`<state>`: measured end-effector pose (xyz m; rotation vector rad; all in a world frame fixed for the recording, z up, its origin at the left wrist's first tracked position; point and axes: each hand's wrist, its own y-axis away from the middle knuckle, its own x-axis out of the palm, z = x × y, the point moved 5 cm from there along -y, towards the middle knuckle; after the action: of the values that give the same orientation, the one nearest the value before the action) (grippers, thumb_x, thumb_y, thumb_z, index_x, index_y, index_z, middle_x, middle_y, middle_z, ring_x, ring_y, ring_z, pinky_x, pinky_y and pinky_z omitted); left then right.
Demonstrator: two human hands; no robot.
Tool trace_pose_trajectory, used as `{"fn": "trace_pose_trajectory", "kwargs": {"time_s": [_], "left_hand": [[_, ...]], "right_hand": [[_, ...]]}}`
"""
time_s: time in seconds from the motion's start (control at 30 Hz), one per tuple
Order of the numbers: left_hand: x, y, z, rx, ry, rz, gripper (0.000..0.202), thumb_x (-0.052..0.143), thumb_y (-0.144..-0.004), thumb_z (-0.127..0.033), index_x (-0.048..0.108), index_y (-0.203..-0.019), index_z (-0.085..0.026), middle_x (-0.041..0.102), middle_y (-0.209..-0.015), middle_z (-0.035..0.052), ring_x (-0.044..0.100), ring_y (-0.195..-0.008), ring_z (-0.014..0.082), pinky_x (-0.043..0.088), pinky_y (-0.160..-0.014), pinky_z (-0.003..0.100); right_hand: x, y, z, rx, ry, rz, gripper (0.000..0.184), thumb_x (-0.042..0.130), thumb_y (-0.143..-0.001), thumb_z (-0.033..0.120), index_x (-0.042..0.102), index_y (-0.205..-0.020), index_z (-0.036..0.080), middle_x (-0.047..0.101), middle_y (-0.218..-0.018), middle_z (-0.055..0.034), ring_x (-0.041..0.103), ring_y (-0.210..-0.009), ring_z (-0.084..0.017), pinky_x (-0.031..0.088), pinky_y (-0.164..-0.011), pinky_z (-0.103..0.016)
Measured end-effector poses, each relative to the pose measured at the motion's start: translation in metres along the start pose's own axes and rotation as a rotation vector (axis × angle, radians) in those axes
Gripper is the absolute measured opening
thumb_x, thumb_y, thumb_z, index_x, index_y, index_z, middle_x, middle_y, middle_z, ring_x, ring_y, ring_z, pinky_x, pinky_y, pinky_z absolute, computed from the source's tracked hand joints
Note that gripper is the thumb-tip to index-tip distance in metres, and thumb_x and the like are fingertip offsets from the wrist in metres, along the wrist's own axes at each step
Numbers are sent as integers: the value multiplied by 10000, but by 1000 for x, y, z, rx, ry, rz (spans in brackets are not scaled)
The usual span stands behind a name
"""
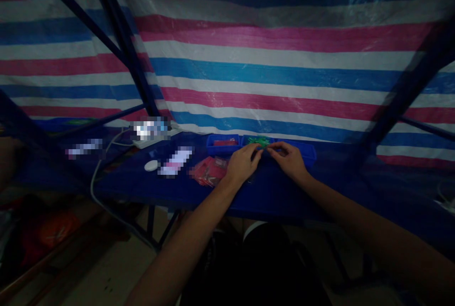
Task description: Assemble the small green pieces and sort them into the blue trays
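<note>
My left hand (243, 163) and my right hand (288, 158) rest close together on a dark blue table (142, 185), fingertips nearly touching. Both have their fingers curled in a pinch; what lies between them is too small and dark to name. Just behind the hands stand blue trays: one (222, 144) with red pieces, one (259, 141) with green pieces. A heap of small red packets (209, 171) lies to the left of my left hand.
A white power strip (152, 140) with a grey cable (97, 187) sits at the table's back left. A small white round object (151, 165) lies near it. A striped tarpaulin (266, 64) hangs behind, with dark metal frame bars (121, 36).
</note>
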<state>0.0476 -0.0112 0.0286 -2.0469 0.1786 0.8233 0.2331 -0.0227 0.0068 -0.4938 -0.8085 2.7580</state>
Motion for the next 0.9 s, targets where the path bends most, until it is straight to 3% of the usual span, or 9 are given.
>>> {"fn": "trace_pose_trajectory", "kwargs": {"time_s": [0.1, 0.2, 0.37, 0.47, 0.57, 0.63, 0.77, 0.9], "left_hand": [[-2, 0, -4, -18, 72, 27, 337, 500, -1035, -338, 645, -1317, -224, 755, -1157, 72, 729, -1008, 215, 564, -977, 375], [-2, -2, -8, 4, 181, 43, 327, 432, -1058, -324, 707, -1191, -208, 758, -1144, 64, 714, -1048, 206, 555, -990, 360], [-2, -3, 5, -97, 220, -9, 208, 578, -982, -274, 723, -1104, -189, 767, -1073, 65, 722, -943, 195, 584, -903, 346], [2, -3, 11, -118, 250, -15, 180, 610, -926, -185, 703, -1080, -181, 764, -1039, 59, 724, -892, 176, 592, -875, 333], [7, -3, 11, -113, 309, 25, 271, 608, -899, -146, 628, -1167, -185, 757, -990, 45, 724, -852, 162, 593, -797, 298], [8, -3, 9, -112, 330, 46, 360, 612, -892, -143, 560, -1244, -191, 755, -984, 38, 717, -809, 152, 583, -748, 277], [6, -3, 3, -90, 294, 67, 413, 614, -891, -135, 505, -1282, -209, 754, -990, 21, 692, -756, 140, 565, -743, 276], [1, -2, 1, -34, 205, 32, 387, 587, -932, -152, 494, -1304, -206, 728, -1098, 53, 700, -915, 169, 566, -862, 324]], "right_hand": [[-1, 2, 8, -101, 67, -15, 248, 674, -905, 432, 751, -1012, 222, 761, -1029, -75, 718, -909, -242, 594, -825, -394], [2, 4, 19, -250, 133, 65, 152, 677, -912, 359, 764, -982, 257, 750, -1048, -63, 692, -1010, -251, 565, -917, -433], [8, 7, 29, -372, 170, 189, 87, 712, -896, 348, 765, -913, 281, 749, -1080, -56, 664, -1099, -266, 511, -1023, -492], [5, 6, 27, -308, 163, 119, 129, 685, -917, 381, 748, -905, 269, 743, -1057, -67, 675, -1058, -270, 538, -983, -483], [0, 3, 21, -223, 148, 47, 226, 699, -900, 404, 732, -1075, 263, 721, -1151, -87, 691, -958, -263, 586, -836, -436], [1, 1, 17, -199, 141, 103, 270, 703, -897, 403, 731, -1129, 268, 728, -1158, -81, 701, -914, -256, 586, -797, -419], [0, -1, 17, -167, 154, 177, 198, 682, -914, 398, 771, -1030, 264, 767, -1025, -47, 714, -915, -247, 561, -855, -408], [-9, -4, 23, -137, 186, 171, 225, 683, -903, 421, 771, -1006, 241, 777, -975, -43, 716, -873, -231, 560, -822, -379]]}}
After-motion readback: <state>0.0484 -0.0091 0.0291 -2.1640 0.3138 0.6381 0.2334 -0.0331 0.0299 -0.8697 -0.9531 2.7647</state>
